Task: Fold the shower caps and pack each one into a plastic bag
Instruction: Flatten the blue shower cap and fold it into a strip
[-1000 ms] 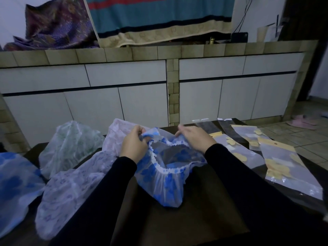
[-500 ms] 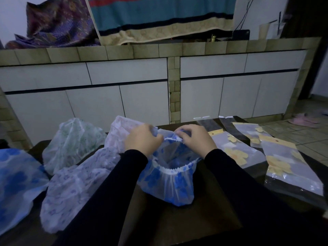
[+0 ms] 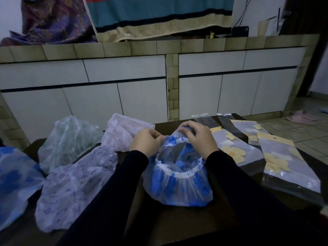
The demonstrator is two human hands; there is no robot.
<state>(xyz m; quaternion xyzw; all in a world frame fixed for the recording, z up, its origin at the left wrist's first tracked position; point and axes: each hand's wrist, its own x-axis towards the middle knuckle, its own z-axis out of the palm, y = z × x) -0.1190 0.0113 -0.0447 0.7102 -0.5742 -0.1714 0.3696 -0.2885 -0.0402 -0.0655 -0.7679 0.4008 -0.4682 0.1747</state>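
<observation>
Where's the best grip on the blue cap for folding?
On the white elastic rim, from above. The blue cap sits mouth-up on the table, so the ruffled band is the firmest, most exposed edge; the thin film below would likely slip or bunch. The left hand and right hand already pinch the far edge there.

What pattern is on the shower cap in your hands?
Blue flowers on clear plastic, white elastic rim: the shower cap, head view.

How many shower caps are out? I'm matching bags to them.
5: blue cap in both hands; left of it pink, green, lilac, blue at far left. Others may be hidden.
</observation>
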